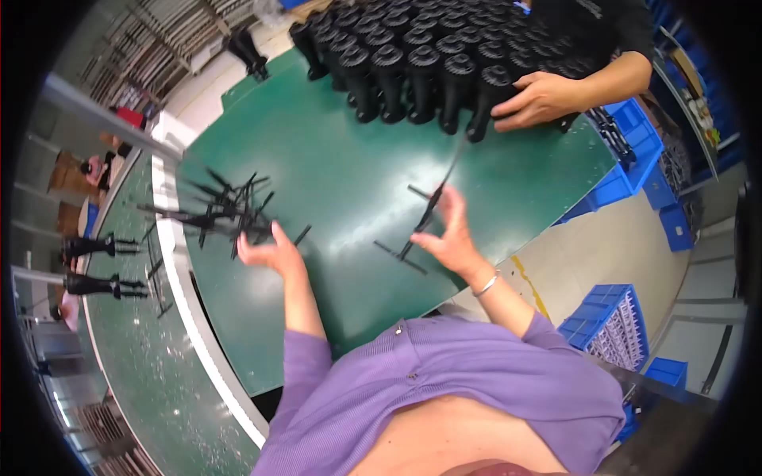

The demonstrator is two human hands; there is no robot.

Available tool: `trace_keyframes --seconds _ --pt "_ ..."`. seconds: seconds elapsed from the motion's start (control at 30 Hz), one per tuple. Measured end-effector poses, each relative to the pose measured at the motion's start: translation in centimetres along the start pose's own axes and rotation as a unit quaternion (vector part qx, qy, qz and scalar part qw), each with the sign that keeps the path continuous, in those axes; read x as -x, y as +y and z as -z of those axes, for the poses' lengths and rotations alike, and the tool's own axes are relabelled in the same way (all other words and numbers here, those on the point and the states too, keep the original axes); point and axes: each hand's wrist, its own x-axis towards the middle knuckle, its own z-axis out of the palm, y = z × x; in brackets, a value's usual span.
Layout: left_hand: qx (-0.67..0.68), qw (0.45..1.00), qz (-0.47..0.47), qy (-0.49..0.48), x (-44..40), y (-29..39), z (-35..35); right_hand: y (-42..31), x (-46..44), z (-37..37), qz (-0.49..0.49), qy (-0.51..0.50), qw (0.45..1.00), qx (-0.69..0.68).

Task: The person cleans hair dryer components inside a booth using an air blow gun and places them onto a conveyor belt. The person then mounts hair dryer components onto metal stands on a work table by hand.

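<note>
My right hand [455, 236] pinches a thin black rod with crossbars [429, 213] between thumb and fingers, above the green table. The rod stands at a slant, one crossbar near its lower end and another further up. My left hand [274, 254] is at the near edge of a tangled pile of similar black rods with crossbars [226, 208]. Its thumb and fingers are apart around the pile's edge, and I see nothing gripped in them. Several black ribbed-top columns [459, 79] stand packed at the far side of the table.
Another person's hand [544, 101] touches a column at the far right of the green table [333, 159]. Blue crates [643, 155] stand beyond the right edge. To the left, past a white rail [178, 266], runs a conveyor belt [131, 317] carrying black parts [103, 284].
</note>
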Motion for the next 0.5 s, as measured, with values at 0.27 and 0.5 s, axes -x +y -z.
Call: trace_keyframes --seconds 0.27,0.5 --pt "0.303 0.825 -0.054 -0.474 8.6 20.5 -9.6 0.9 0.9 8.9 -0.026 0.039 0.998 -0.040" --pt "0.336 0.867 -0.034 -0.365 16.7 32.6 -19.8 3.1 2.8 17.6 -0.074 0.104 0.992 0.005"
